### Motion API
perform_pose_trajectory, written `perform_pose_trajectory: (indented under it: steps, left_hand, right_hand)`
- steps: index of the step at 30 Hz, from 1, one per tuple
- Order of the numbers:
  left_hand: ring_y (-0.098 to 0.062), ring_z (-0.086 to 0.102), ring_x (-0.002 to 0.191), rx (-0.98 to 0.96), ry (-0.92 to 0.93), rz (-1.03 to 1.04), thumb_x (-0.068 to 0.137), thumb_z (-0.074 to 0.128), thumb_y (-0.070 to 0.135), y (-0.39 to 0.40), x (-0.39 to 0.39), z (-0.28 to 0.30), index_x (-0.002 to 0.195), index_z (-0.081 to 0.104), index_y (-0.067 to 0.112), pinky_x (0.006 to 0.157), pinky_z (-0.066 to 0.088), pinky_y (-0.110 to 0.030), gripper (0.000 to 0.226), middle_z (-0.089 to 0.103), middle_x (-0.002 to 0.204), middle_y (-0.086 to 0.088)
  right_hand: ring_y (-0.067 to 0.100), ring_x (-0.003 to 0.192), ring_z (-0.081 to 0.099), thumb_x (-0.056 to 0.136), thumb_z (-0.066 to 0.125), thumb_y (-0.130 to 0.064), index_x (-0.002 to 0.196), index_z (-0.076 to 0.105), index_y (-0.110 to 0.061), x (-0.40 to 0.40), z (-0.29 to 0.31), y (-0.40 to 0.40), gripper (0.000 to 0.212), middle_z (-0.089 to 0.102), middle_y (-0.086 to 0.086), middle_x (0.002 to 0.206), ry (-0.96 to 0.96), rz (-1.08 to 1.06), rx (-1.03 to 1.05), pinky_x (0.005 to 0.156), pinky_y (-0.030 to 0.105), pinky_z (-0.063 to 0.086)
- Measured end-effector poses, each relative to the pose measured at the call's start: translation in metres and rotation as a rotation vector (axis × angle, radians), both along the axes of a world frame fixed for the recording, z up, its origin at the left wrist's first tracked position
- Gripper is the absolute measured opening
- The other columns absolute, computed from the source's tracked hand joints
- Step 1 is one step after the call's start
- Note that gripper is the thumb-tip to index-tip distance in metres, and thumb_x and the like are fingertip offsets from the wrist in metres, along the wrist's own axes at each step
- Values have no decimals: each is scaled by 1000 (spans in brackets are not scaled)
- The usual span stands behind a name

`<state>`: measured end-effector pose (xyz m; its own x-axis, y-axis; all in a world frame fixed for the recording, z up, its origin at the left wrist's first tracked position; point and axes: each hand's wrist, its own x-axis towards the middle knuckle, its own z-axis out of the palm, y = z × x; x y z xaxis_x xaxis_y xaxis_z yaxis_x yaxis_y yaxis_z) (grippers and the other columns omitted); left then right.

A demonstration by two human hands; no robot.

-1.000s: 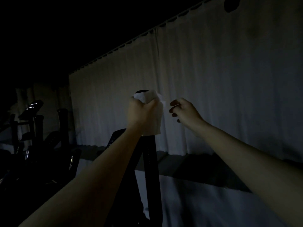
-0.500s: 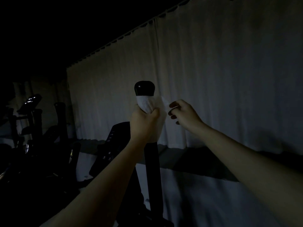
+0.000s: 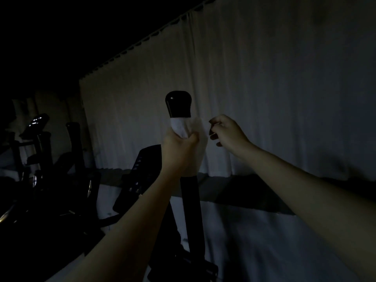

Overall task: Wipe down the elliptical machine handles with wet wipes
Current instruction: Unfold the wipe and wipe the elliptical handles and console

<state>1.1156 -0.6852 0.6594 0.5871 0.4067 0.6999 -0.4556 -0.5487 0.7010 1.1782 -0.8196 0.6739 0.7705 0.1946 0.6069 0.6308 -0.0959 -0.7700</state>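
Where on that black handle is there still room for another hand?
Bare room: the handle's glossy top above the wet wipe, and the long bar below the left hand. The middle is crowded, under its grip. The right hand hangs beside it, off the handle.

A white wipe wraps the glossy black handle in the left hand; behind, a plain white curtain.

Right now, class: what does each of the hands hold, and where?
Left hand: wet wipe wrapped around the handle, just below its top. Right hand: fingers curled, touching neither; contents cannot be told.
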Motion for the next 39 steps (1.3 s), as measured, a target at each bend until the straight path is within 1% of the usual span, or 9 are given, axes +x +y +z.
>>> perform_pose_trajectory:
  steps: [6,10,14,18,23,26,32,36,39]
  left_hand:
    - [-16,64,63,83,51,-20,87,64,27,11,2,12,89,63,1,49,51,-25,26,66,72,-9]
    - [-6,55,57,14,0,-57,89,64,23,6,1,40,77,56,11,50,48,-21,19,59,66,1]
    - [-10,58,54,11,9,-24,85,66,27,6,3,3,94,62,-2,43,46,-21,32,65,71,-10]
    - [-7,61,67,50,82,41,83,70,29,9,-4,-45,104,56,8,49,41,-13,32,64,85,-2]
    - [-17,68,68,52,57,-9,85,69,31,11,-3,-12,92,63,6,54,57,-27,27,69,80,-6]
    - [-18,66,64,-3,6,-58,86,66,27,9,3,8,84,61,5,58,56,-33,22,67,73,-8]
    - [-3,62,74,-4,96,10,86,69,28,4,-7,-63,112,53,15,54,46,-12,33,62,91,5]
    - [-9,68,77,-22,177,-14,79,71,36,10,-13,-104,111,57,15,60,55,-25,41,69,93,0]
    - [-14,68,80,22,151,-30,76,69,44,15,-5,-75,107,61,10,66,58,-31,47,69,92,-3]
  right_hand:
    - [13,88,61,99,39,-19,108,57,-20,-2,-2,-1,20,63,-3,93,22,-9,8,70,26,49]
    - [14,86,62,99,40,-21,108,57,-20,-3,10,-2,19,67,1,98,11,-3,40,69,27,49]
    - [12,84,62,99,40,-19,100,57,-25,-3,-2,-3,18,66,-1,94,18,-4,26,69,25,47]
    - [13,86,62,99,41,-20,108,58,-19,-3,-20,-6,20,66,0,97,56,-18,2,74,28,49]
    - [14,87,60,100,41,-23,111,57,-17,-9,-11,-11,20,66,2,99,66,-20,-7,78,33,50]
    - [14,85,60,100,41,-22,108,57,-18,-12,0,-11,18,66,1,98,46,-12,16,76,32,49]
    - [12,88,62,100,40,-23,106,56,-22,-14,-20,-7,17,66,0,100,58,-2,-14,72,25,46]
    - [13,87,62,99,41,-23,105,56,-22,-15,-33,-7,16,67,1,99,80,-8,-35,69,25,44]
    - [14,88,62,99,41,-22,108,56,-21,-16,-25,-7,17,67,1,100,70,-22,-37,73,28,48]
